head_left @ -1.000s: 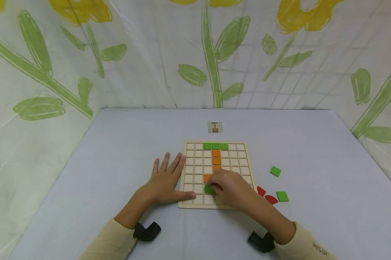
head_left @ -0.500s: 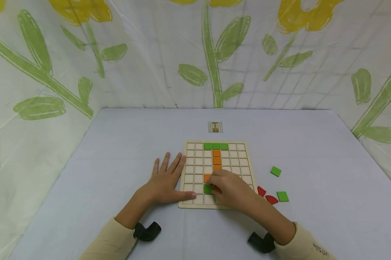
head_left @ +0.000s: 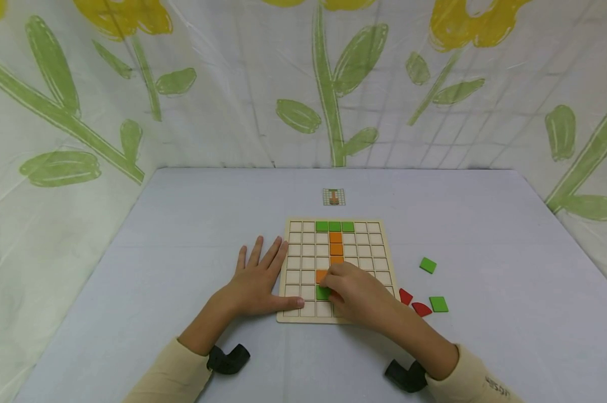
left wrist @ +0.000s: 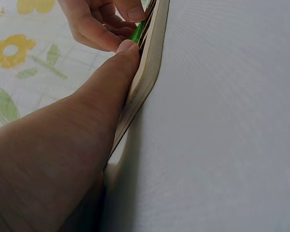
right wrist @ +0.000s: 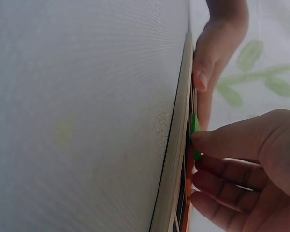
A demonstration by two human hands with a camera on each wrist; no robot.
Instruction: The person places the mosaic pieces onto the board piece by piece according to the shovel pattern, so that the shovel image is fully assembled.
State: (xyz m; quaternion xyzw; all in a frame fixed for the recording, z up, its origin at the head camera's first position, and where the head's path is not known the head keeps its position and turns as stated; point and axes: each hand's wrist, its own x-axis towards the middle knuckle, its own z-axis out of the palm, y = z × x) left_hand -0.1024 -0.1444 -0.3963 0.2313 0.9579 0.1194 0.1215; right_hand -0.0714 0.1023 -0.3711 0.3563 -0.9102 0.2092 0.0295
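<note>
A wooden grid board [head_left: 288, 319] lies on the table, with green square tiles [head_left: 335, 226] in its top row and a column of orange tiles [head_left: 336, 238] below them. My right hand [head_left: 361, 294] pinches another green tile [head_left: 322, 293] over a lower cell, just below an orange tile [head_left: 321, 276]. In the right wrist view this green tile [right wrist: 195, 124] looks tilted against the board, thumb on it. The right hand hides cells behind it. My left hand [head_left: 255, 288] is spread flat, its index fingertip at the board's left edge and its thumb resting on the lower left cells.
Right of the board lie two loose green tiles [head_left: 438, 304] and red curved pieces [head_left: 421, 309], partly beside the right forearm. A small pattern card [head_left: 334, 197] lies beyond the board. A flower-printed sheet [head_left: 233, 84] hangs behind the table [head_left: 208, 201].
My right thumb and fingers have shifted very slightly at the green tile, which stays over the same cell. The left hand has not moved.
</note>
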